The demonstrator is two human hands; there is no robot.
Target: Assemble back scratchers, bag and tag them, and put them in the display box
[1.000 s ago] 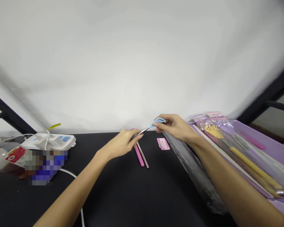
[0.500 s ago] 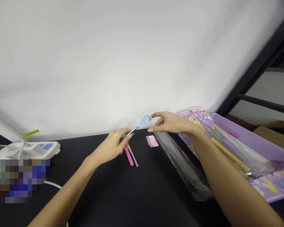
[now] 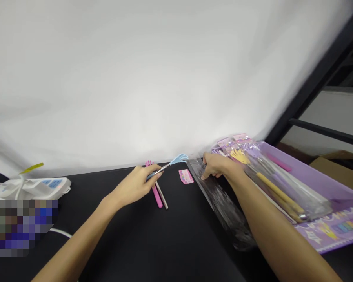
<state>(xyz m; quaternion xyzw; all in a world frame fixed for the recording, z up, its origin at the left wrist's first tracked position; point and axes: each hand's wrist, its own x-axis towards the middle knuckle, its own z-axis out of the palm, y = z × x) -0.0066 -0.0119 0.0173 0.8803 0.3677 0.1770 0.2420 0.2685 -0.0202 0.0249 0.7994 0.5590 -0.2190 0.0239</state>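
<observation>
My left hand (image 3: 137, 184) is closed round the metal stem of a small blue back scratcher (image 3: 178, 159), whose claw head points up and right. A pink back scratcher (image 3: 155, 192) lies on the black table (image 3: 164, 243) just under that hand. My right hand (image 3: 216, 166) rests with curled fingers on the top end of a long clear plastic bag (image 3: 223, 203) that lies on the table. A small pink card (image 3: 186, 176) sits between the two hands.
A purple tray (image 3: 326, 184) at the right holds packaged back scratchers, one yellow (image 3: 270, 186). A white power strip (image 3: 32, 187) with a cable lies at the far left. A white wall backs the table. A black frame bar and a cardboard box stand at the right.
My right hand has let go of the blue scratcher's head and dropped down to the clear bag. The left hand still holds the scratcher. The view has turned slightly right.
</observation>
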